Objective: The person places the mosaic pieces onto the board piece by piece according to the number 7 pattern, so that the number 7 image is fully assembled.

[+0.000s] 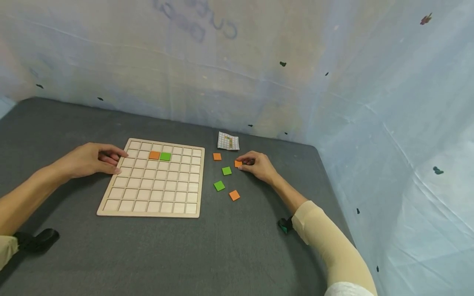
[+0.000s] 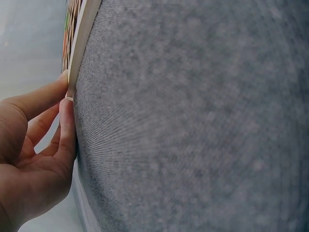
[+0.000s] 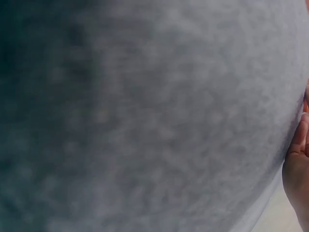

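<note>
A pale wooden grid board (image 1: 155,215) lies flat on the left of the dark cloth. One orange tile (image 1: 154,155) and one green tile (image 1: 165,156) sit side by side in cells of its second row. My left hand (image 1: 92,159) touches the board's left edge, thumb and index tips spread along it; its fingertips (image 2: 67,107) meet the rim in the left wrist view. Right of the loose tiles, my right hand (image 1: 258,165) pinches an orange square tile (image 1: 238,163) between thumb and fingers. Only part of that hand shows in the right wrist view.
Between board and right hand lie loose tiles: an orange one (image 1: 217,156), a green one (image 1: 226,170), another green one (image 1: 219,186) and a nearer orange one (image 1: 234,195). A creased paper pattern card (image 1: 228,141) stands behind them. Pale sheeting (image 1: 259,98) hangs along the back and right.
</note>
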Demonstrator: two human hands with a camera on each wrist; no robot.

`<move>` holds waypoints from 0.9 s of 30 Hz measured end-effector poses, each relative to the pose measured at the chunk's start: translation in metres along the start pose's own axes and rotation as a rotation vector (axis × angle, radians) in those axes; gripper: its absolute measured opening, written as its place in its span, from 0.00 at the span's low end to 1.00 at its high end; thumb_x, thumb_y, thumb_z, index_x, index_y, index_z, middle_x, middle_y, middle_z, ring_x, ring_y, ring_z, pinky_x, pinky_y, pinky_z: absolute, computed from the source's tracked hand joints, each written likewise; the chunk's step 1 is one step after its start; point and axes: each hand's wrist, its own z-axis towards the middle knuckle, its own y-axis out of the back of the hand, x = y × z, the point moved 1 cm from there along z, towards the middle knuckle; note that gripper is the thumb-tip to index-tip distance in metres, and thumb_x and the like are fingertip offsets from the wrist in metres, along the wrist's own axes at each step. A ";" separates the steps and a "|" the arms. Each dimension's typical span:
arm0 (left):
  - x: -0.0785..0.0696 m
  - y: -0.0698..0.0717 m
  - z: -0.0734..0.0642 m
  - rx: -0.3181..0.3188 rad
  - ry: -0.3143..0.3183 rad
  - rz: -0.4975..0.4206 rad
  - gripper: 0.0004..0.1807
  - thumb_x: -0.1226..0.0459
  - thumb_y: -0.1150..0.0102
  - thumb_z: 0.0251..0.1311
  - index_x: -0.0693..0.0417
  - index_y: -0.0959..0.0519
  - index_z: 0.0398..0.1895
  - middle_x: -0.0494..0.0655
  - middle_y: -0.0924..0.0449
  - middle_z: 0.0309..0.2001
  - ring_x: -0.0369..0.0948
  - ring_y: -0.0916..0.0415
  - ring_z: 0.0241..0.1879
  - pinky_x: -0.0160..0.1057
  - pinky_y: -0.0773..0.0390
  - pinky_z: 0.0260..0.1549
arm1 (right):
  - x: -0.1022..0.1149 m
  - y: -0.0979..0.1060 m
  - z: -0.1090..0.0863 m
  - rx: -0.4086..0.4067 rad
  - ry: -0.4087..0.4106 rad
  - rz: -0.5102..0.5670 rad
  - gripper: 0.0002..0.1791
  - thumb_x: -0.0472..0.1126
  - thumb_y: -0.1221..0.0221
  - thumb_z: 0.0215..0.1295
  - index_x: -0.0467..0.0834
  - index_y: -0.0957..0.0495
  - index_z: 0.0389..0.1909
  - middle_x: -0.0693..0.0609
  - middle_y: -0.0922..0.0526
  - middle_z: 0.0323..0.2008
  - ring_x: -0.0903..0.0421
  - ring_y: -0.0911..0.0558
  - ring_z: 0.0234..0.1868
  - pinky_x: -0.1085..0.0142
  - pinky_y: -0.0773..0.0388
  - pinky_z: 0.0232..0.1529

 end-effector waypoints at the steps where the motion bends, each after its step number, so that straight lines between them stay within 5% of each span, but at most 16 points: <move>1: 0.000 0.000 0.000 -0.001 0.004 0.001 0.32 0.57 0.28 0.58 0.60 0.25 0.63 0.53 0.25 0.48 0.33 0.25 0.39 0.35 0.24 0.35 | 0.000 0.000 0.001 0.001 -0.005 0.000 0.14 0.42 0.31 0.63 0.48 0.14 0.49 0.54 0.18 0.44 0.58 0.21 0.43 0.61 0.24 0.46; 18: -0.002 -0.002 -0.001 -0.003 0.011 0.004 0.31 0.58 0.29 0.59 0.61 0.26 0.63 0.52 0.26 0.48 0.34 0.26 0.39 0.35 0.24 0.34 | 0.019 -0.007 0.007 -0.112 0.025 0.066 0.14 0.41 0.32 0.63 0.46 0.14 0.49 0.52 0.18 0.43 0.57 0.20 0.41 0.63 0.22 0.41; 27: -0.001 0.000 -0.001 0.004 0.014 -0.001 0.32 0.58 0.29 0.59 0.61 0.26 0.64 0.53 0.25 0.48 0.33 0.25 0.39 0.35 0.24 0.35 | 0.041 -0.015 0.020 -0.098 0.078 0.084 0.14 0.40 0.32 0.64 0.46 0.14 0.50 0.52 0.19 0.45 0.57 0.19 0.42 0.64 0.21 0.42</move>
